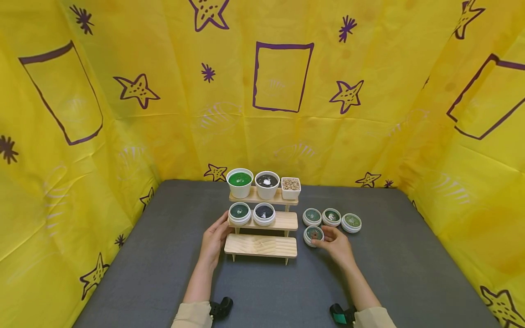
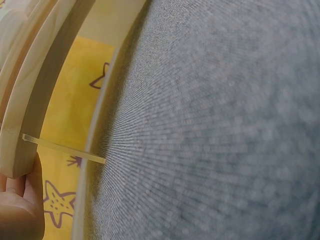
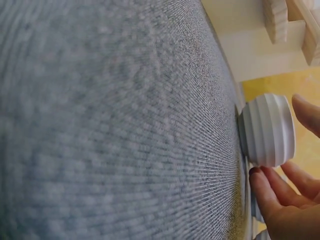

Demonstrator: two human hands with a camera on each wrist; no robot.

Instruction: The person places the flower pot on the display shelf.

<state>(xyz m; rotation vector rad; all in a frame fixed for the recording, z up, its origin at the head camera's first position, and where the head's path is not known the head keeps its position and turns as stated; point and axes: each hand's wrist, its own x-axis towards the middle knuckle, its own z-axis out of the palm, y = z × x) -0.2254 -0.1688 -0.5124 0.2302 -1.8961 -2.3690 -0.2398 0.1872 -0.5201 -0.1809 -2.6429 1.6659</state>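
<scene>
A three-tier wooden display stand is on the grey table, my left hand at the left end of its middle shelf. In the left wrist view, the fingers grip that shelf end. To the right of the stand, my right hand holds a small white ribbed cup with dark green contents, fingers at its side and thumb by the rim. The cup sits on the tabletop. On the middle shelf are a dark green-filled cup and a near-black-filled cup.
The top shelf bears a bright green-filled cup, a dark-filled cup and a square dish of beige bits. Behind the held cup are three small cups: teal, dark green and lighter green. Yellow curtains enclose the table.
</scene>
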